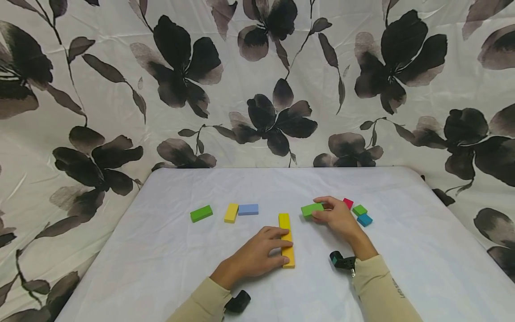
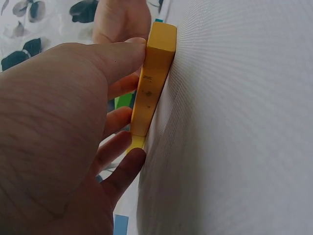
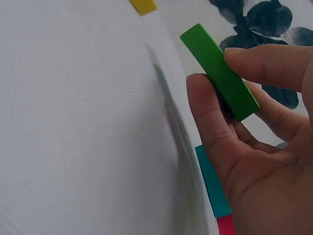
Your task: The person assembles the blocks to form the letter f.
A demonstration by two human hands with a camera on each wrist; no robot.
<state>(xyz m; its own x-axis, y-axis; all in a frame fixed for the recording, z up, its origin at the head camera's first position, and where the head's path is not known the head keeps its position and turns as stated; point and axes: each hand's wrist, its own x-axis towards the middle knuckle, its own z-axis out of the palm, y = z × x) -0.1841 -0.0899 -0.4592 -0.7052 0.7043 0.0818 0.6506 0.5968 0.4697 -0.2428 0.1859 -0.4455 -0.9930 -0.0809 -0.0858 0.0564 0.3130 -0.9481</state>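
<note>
In the head view, two yellow blocks (image 1: pixel 284 221) appear to lie end to end in a strip pointing away from me. My left hand (image 1: pixel 259 252) rests across this strip, thumb near its closer end and fingertips on top. The left wrist view shows the thumb touching the nearer, orange-yellow block (image 2: pixel 156 73). Farther right, my right hand (image 1: pixel 335 219) pinches a green block (image 1: pixel 311 210) between thumb and fingers. In the right wrist view that block (image 3: pixel 220 73) is tilted and held above the white cloth.
To the left lie another green block (image 1: pixel 201 213), a yellow block (image 1: pixel 231 213) and a light blue block (image 1: pixel 248 209). Beyond the right hand are a red block (image 1: pixel 348 203), a small green block (image 1: pixel 360 209) and a blue block (image 1: pixel 365 219). Flowered fabric (image 1: pixel 273 67) hangs behind the table.
</note>
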